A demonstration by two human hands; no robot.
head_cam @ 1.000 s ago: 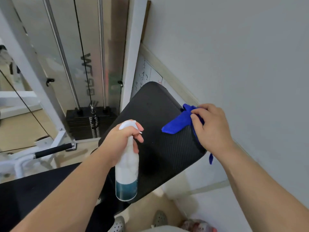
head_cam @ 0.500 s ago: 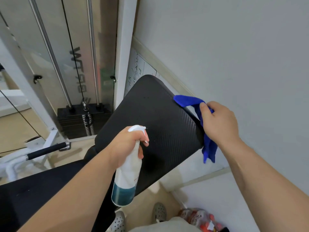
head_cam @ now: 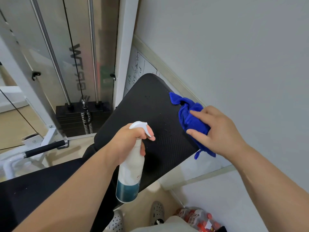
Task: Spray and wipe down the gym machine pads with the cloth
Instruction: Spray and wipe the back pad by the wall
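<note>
A black textured machine pad (head_cam: 150, 118) tilts up in the middle of the view. My right hand (head_cam: 219, 131) holds a bunched blue cloth (head_cam: 189, 118) against the pad's right edge, thumb and fingers wrapped over it. My left hand (head_cam: 128, 141) grips the neck of a white spray bottle (head_cam: 130, 174) with a teal band near its base, a finger lying on the trigger. The nozzle points toward the pad. Small droplets speckle the pad surface between my hands.
A grey wall (head_cam: 234, 56) runs close along the right. The weight stack (head_cam: 83, 118) with guide rods and cable stands behind the pad at left. A black seat pad (head_cam: 33, 190) lies at lower left. A pack of red-capped bottles (head_cam: 199, 218) sits on the floor by my feet.
My right hand pulled the cloth off to the pad's right edge, then brought it back onto the pad's right side, bunched up. The spray bottle stayed in my left hand at about the same spot.
</note>
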